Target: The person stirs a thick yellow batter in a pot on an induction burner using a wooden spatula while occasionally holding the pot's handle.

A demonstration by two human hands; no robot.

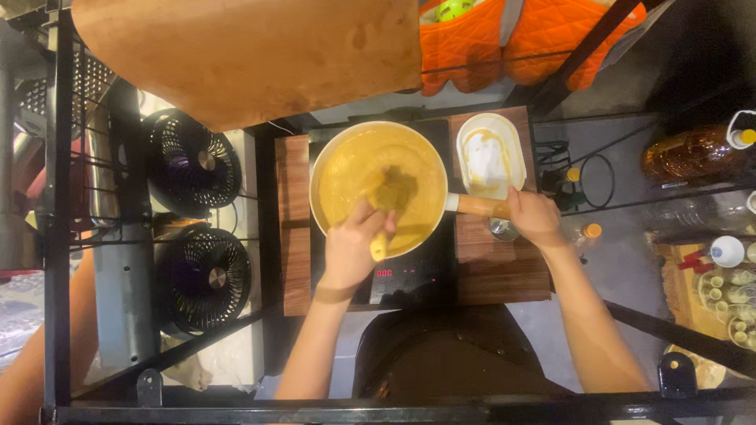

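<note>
- Both hands work at the pan [331, 169] in the middle of the frame: the left hand [352, 250] is clenched around a pale spatula [386, 220], and the right hand [535, 216] is wrapped around the pan's wooden handle [482, 206].
- Round and pale-rimmed, the pan sits on a black induction hob [409, 275] on the wooden table [504, 275], just above the left hand and to the left of the right hand.
- Its handle gives the pan its long axis: it runs almost level across the frame, pointing right, with its free end inside the right hand.
- Thick yellow-orange batter [346, 165] fills the pan; the spatula's blade is sunk in it near the centre.
- The spatula's long axis runs steeply, from the left hand at the lower rim up toward the middle of the pan.
- The left hand is nearer the batter; the right hand is nearer the handle and stays outside the rim.
- A white oval dish [472, 130] with smeared remains lies just above the handle, in the upper right of the table.
- Two black fans [197, 228] stand at the left, well apart from the hands.
</note>
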